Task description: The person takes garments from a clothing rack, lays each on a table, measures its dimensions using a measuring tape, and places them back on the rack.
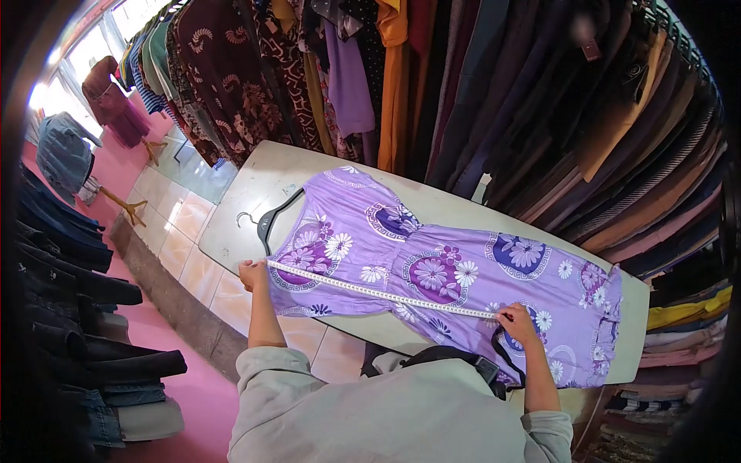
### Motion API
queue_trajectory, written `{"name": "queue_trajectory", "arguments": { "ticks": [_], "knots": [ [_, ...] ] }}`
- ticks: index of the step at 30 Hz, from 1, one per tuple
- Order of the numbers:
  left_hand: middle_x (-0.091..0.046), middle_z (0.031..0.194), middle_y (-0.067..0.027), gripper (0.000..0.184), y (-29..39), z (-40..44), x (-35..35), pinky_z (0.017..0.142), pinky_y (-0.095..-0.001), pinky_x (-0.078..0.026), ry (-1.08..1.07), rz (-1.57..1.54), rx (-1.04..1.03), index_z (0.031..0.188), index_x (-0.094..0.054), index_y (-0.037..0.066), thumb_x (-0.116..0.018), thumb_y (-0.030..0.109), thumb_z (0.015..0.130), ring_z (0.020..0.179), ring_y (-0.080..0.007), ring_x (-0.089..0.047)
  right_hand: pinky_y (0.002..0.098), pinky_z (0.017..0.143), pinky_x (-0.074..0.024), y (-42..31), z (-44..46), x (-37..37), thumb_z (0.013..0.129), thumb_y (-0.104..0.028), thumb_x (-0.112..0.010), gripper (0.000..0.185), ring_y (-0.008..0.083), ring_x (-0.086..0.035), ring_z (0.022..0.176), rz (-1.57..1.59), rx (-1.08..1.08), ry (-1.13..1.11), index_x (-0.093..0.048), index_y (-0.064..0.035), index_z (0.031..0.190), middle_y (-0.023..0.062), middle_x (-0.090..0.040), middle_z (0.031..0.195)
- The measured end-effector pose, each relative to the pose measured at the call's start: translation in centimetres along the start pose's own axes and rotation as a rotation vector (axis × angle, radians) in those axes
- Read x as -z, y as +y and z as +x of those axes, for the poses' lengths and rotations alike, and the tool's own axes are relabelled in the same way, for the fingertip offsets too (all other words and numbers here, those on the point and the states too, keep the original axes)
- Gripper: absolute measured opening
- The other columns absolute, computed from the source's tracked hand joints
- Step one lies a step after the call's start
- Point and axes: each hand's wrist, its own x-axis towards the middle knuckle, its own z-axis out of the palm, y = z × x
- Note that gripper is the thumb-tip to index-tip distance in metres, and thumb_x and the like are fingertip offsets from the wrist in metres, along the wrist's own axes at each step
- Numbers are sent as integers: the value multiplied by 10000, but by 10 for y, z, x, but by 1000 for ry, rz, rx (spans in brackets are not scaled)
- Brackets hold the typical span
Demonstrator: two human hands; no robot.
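Observation:
A purple dress (363,247) with white and dark flower prints lies spread over the table, a black hanger (272,224) in its neck end. A white measuring tape (386,295) runs nearly straight along the dress, from the shoulder area down to the skirt. My left hand (252,274) pinches one end of the tape at the dress's upper edge. Farther along, over the skirt, my right hand (517,320) grips the tape with fingers closed. A black strip (509,359) hangs below my right hand; whether it belongs to the tape, I cannot tell.
The pale table (239,181) has rounded corners. Behind it hang racks of dresses (224,69) and trousers (494,100). Folded clothes (687,316) are stacked at the right. Dark trousers (77,285) line the left, near two dress forms wearing a denim top (65,150) and a maroon garment (116,96).

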Motion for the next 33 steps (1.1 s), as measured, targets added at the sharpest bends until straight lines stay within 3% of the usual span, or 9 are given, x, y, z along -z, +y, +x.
{"name": "queue_trajectory", "arguments": {
  "ticks": [6, 9, 19, 26, 28, 30, 32, 33],
  "knots": [
    [-645, 865, -27, 402, -16, 11, -7, 828, -395, -376, -34, -12, -43, 971, -522, 111, -708, 245, 640, 865, -223, -591, 362, 686, -416, 13, -1, -7, 726, -212, -640, 156, 273, -506, 768, -54, -14, 12, -660, -71, 790, 111, -507, 777],
    [-636, 911, -38, 418, -17, 12, -11, 827, -435, -370, -25, 17, -87, 996, -515, 110, -693, 269, 654, 891, -235, -577, 363, 707, -428, 18, -7, 0, 718, -223, -643, 157, 272, -507, 788, -113, -6, 66, -660, -81, 782, 98, -498, 837],
    [-644, 907, -15, 439, -9, 5, -7, 844, -430, -357, -30, 56, -94, 1052, -518, 117, -668, 268, 669, 913, -222, -579, 360, 645, -464, 16, -21, -11, 670, -303, -670, 162, 236, -501, 821, -323, -120, 153, -654, -145, 704, 57, -462, 848],
    [-632, 942, 0, 433, 1, -4, -6, 853, -464, -323, -33, 113, -70, 1047, -520, 129, -680, 282, 673, 921, -223, -570, 355, 709, -478, 3, -13, -11, 673, -305, -669, 160, 241, -517, 867, -413, -270, 69, -671, -151, 719, 51, -483, 877],
    [-602, 1005, -43, 427, 8, -23, -16, 853, -449, -337, 162, 125, -24, 1058, -512, 105, -670, 267, 696, 947, -249, -557, 365, 726, -484, 7, -12, -14, 677, -284, -650, 145, 254, -518, 880, -445, -268, 70, -669, -145, 713, 59, -505, 885],
    [-574, 1028, -116, 431, 15, -55, -28, 875, -418, -343, 258, 92, -338, 1085, -484, 40, -643, 222, 728, 969, -303, -526, 383, 724, -484, 9, -10, -16, 669, -257, -631, 127, 267, -509, 893, -434, -270, 63, -675, -149, 720, 71, -500, 903],
    [-545, 1034, -160, 437, 36, -126, -44, 901, -380, -337, 161, -99, -696, 1099, -458, -19, -623, 176, 745, 1001, -323, -480, 400, 722, -484, 10, -8, -16, 661, -230, -611, 122, 280, -501, 906, -425, -270, 56, -680, -154, 726, 83, -495, 922],
    [-503, 1066, -173, 442, 40, -175, -51, 912, -394, -323, -2, -323, -917, 1099, -451, -46, -622, 156, 745, 1022, -318, -445, 404, 727, -484, 10, -7, -16, 663, -228, -606, 124, 282, -501, 919, -427, -267, 46, -681, -156, 730, 85, -500, 933]
  ]
}}
